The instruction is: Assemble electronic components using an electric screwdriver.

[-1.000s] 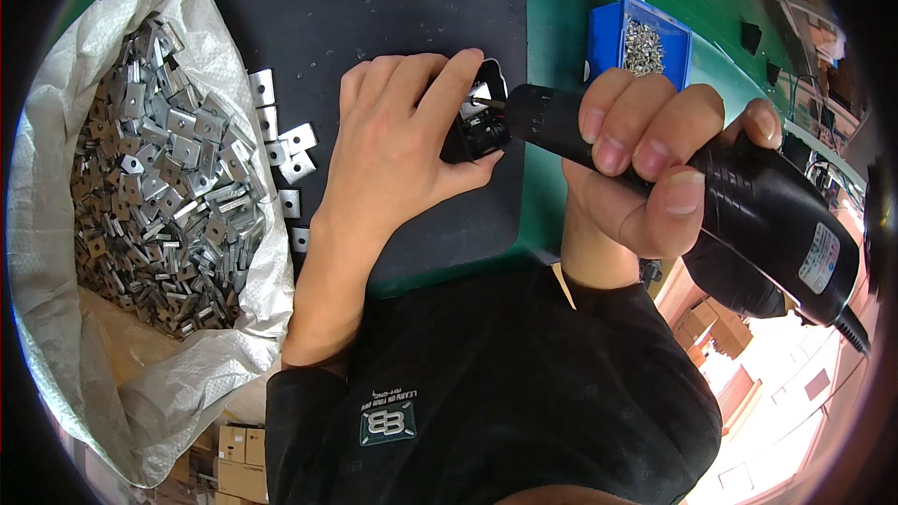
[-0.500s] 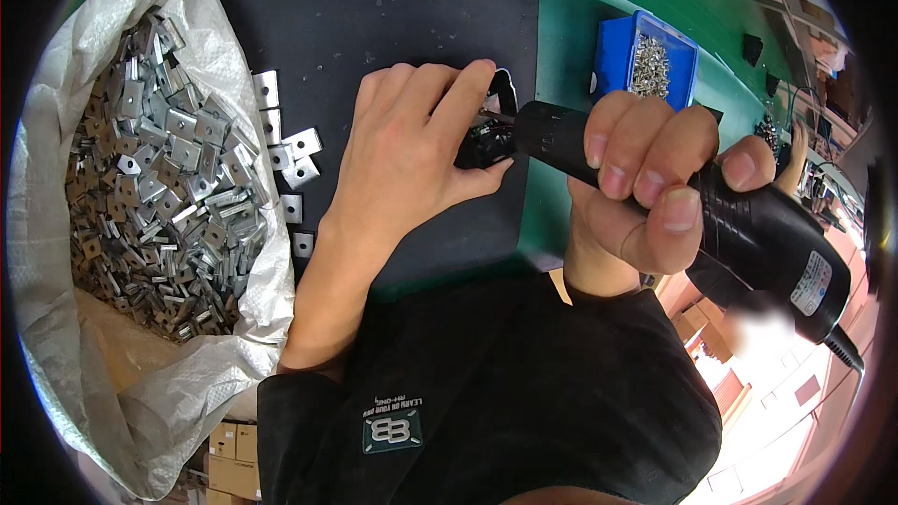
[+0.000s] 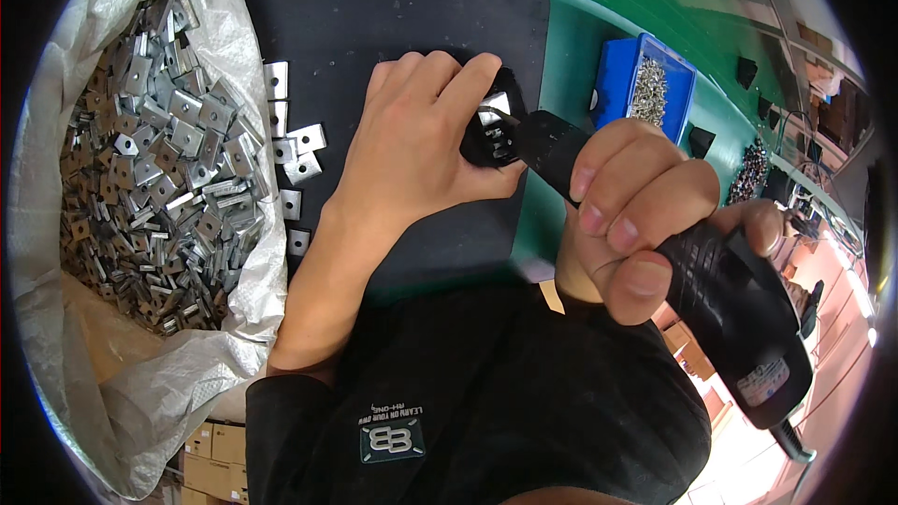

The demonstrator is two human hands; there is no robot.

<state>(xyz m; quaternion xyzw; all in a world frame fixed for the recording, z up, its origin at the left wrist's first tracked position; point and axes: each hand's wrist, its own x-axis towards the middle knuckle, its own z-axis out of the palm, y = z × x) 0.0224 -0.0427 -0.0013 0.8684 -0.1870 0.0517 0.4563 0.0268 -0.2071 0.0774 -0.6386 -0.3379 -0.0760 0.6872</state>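
A small black part (image 3: 487, 147) lies under my left hand (image 3: 407, 145), whose fingers and thumb are wrapped round its sides above the dark mat. Set in that part is a bright metal plate (image 3: 493, 107). My right hand (image 3: 645, 206) is closed round a black corded electric screwdriver (image 3: 734, 313), which slants from the lower right toward the part. The thin bit ends at the plate; whether it touches a screw there I cannot tell. Left of my left wrist, several loose square metal plates with holes (image 3: 303, 167) lie on the mat.
A white woven sack (image 3: 257, 295) full of similar plates (image 3: 182, 140) stands at the left. Beyond my right hand, a blue bin (image 3: 613, 82) of small screws (image 3: 649, 93) rests on the green bench (image 3: 569, 47). The dark mat (image 3: 393, 14) lies between them. Small black pieces (image 3: 700, 141) sit right of the bin.
The screwdriver's rear end has swung down toward me, with my right hand turning along. The metal plate in the black part shows more now. My left hand keeps its hold.
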